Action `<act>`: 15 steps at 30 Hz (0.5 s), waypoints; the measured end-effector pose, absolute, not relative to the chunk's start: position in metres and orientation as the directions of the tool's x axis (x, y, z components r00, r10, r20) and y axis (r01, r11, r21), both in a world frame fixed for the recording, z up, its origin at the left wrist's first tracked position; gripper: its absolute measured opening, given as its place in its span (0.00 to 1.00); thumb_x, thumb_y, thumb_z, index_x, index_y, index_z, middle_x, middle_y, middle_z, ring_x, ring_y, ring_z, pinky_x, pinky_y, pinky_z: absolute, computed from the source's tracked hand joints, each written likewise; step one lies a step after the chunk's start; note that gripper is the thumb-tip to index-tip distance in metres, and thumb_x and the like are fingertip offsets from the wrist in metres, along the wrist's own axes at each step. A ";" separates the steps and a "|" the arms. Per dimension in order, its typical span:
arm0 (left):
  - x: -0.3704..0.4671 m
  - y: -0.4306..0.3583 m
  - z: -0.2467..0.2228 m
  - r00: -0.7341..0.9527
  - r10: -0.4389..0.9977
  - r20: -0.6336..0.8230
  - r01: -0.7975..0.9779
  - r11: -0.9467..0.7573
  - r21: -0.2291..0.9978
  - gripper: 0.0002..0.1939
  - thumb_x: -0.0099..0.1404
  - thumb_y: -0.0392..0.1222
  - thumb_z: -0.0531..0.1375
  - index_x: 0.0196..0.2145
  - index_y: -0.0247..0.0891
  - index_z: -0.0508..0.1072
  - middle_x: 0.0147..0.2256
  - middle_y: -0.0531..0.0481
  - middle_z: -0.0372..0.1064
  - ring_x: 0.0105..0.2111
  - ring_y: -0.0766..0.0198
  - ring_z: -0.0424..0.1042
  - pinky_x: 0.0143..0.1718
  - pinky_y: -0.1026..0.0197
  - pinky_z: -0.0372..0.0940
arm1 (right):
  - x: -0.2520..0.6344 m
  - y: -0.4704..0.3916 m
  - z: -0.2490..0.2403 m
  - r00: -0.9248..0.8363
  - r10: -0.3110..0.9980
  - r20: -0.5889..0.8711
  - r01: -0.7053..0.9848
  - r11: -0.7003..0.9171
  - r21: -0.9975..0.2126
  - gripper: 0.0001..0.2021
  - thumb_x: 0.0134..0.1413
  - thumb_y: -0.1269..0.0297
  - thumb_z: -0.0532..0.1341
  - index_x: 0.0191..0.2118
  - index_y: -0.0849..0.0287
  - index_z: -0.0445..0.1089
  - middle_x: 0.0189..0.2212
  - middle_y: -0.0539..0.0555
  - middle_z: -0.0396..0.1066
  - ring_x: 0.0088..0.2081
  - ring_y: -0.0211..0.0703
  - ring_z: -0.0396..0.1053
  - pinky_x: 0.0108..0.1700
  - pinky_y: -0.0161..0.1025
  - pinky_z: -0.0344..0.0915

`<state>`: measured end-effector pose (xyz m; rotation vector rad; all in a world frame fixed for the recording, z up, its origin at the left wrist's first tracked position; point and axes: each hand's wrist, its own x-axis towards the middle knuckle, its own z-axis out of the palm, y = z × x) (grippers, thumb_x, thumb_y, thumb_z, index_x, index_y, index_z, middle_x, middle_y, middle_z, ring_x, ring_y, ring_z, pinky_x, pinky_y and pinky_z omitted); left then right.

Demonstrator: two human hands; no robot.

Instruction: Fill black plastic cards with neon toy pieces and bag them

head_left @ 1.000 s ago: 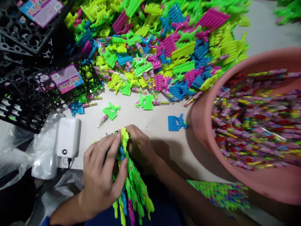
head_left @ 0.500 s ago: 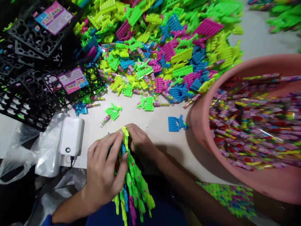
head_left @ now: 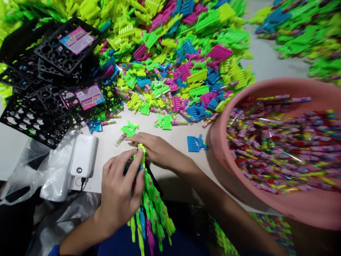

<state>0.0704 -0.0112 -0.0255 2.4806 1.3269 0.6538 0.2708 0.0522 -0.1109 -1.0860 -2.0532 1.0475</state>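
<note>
My left hand (head_left: 121,185) is closed around the top of a bunch of toy combs (head_left: 153,206), green, yellow, blue and pink, which fan down over the table's front edge. Part of a black thing shows behind the bunch; its shape is mostly hidden. Just beyond, my right hand (head_left: 157,147) lies low over the table, fingers stretched to the left. Its fingertips are at a candy tube (head_left: 120,140) joined to a green toy comb (head_left: 129,128); whether they touch is unclear. A blue toy comb (head_left: 196,143) lies apart, right of my right hand.
A large heap of coloured toy combs (head_left: 170,46) covers the back. Black perforated baskets (head_left: 34,117) with labels are stacked left. A white power bank (head_left: 84,155) with a cable lies beside clear plastic bags (head_left: 54,177). A pink tub (head_left: 222,138) of candy tubes stands right.
My right hand has moved from behind the bunch to the left, its fingers now stretched to the candy tube. My left hand keeps its hold. The view has shifted slightly.
</note>
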 end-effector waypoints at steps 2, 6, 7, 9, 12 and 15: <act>0.070 -0.011 -0.026 0.490 0.831 0.263 0.725 -0.556 0.406 0.22 0.79 0.34 0.57 0.68 0.36 0.69 0.59 0.39 0.76 0.59 0.56 0.74 0.62 0.53 0.62 | 0.264 0.068 -0.109 -0.571 0.815 0.097 0.490 0.433 -0.756 0.25 0.69 0.75 0.60 0.67 0.49 0.72 0.52 0.55 0.77 0.48 0.47 0.76 0.45 0.39 0.72; 0.069 -0.013 -0.025 0.491 0.835 0.248 0.729 -0.550 0.407 0.22 0.79 0.34 0.57 0.68 0.38 0.69 0.60 0.40 0.75 0.60 0.56 0.73 0.62 0.54 0.61 | 0.260 0.081 -0.106 -0.547 0.835 0.056 0.732 0.510 -0.452 0.16 0.72 0.71 0.62 0.60 0.54 0.75 0.52 0.58 0.74 0.48 0.50 0.73 0.35 0.38 0.63; 0.069 -0.013 -0.024 0.490 0.836 0.247 0.728 -0.548 0.411 0.22 0.79 0.34 0.57 0.68 0.39 0.69 0.60 0.40 0.74 0.60 0.56 0.73 0.62 0.54 0.61 | 0.263 0.079 -0.105 -0.511 0.857 0.058 0.789 0.495 -0.365 0.12 0.74 0.69 0.61 0.57 0.57 0.75 0.52 0.61 0.74 0.51 0.53 0.72 0.37 0.40 0.65; 0.068 -0.013 -0.023 0.485 0.839 0.248 0.727 -0.544 0.419 0.22 0.79 0.33 0.57 0.67 0.41 0.69 0.60 0.42 0.75 0.60 0.57 0.73 0.62 0.54 0.62 | 0.272 0.072 -0.103 -0.443 0.894 0.069 0.869 0.447 -0.213 0.09 0.75 0.68 0.59 0.52 0.61 0.75 0.51 0.65 0.74 0.53 0.58 0.69 0.43 0.45 0.69; 0.068 -0.013 -0.023 0.483 0.843 0.236 0.730 -0.537 0.423 0.20 0.79 0.32 0.57 0.65 0.42 0.70 0.59 0.42 0.74 0.61 0.56 0.73 0.61 0.52 0.62 | 0.287 0.051 -0.103 -0.364 0.929 0.071 0.914 0.371 -0.163 0.11 0.73 0.75 0.56 0.51 0.63 0.74 0.48 0.67 0.75 0.52 0.61 0.69 0.51 0.52 0.70; 0.069 -0.012 -0.023 0.495 0.840 0.221 0.731 -0.540 0.416 0.16 0.79 0.33 0.58 0.59 0.44 0.74 0.60 0.42 0.73 0.61 0.54 0.72 0.60 0.51 0.62 | 0.297 0.026 -0.108 -0.241 0.968 0.071 0.895 0.250 -0.369 0.18 0.72 0.78 0.53 0.62 0.63 0.69 0.50 0.66 0.74 0.53 0.60 0.72 0.50 0.51 0.72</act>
